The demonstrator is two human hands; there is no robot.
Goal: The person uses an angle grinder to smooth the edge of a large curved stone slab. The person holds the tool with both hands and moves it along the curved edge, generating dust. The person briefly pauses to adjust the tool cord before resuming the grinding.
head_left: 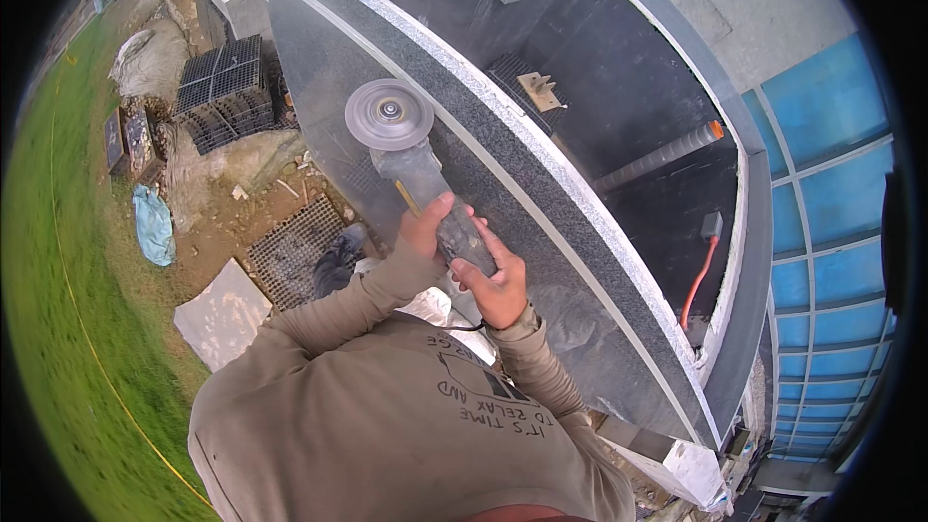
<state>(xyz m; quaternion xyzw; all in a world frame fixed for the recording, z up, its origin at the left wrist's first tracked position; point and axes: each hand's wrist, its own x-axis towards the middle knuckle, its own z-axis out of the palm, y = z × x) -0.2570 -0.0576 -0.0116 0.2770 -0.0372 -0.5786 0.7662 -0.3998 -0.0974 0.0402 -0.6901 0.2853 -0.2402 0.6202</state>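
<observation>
Both my hands grip a dusty grey angle grinder [425, 174] with a round disc [389, 114] at its far end. My left hand [425, 224] is closed round the body near a short yellow strip. Lower down, my right hand [497, 280] wraps the rear of the handle. The disc is smeared as if spinning. Beneath the grinder is a large grey stone slab [580, 329] with a pale strip along its length and a speckled dark edge. Whether the disc touches the slab I cannot tell.
Beyond the slab lies a black-lined basin [628, 48] with a grey pipe [657, 157] and orange cables [698, 282]. To the left are stacked black plastic grids [222, 87], a loose grid [295, 246], a stone piece [224, 314] and grass [77, 329]. Blue glazed panels [822, 193] line the right.
</observation>
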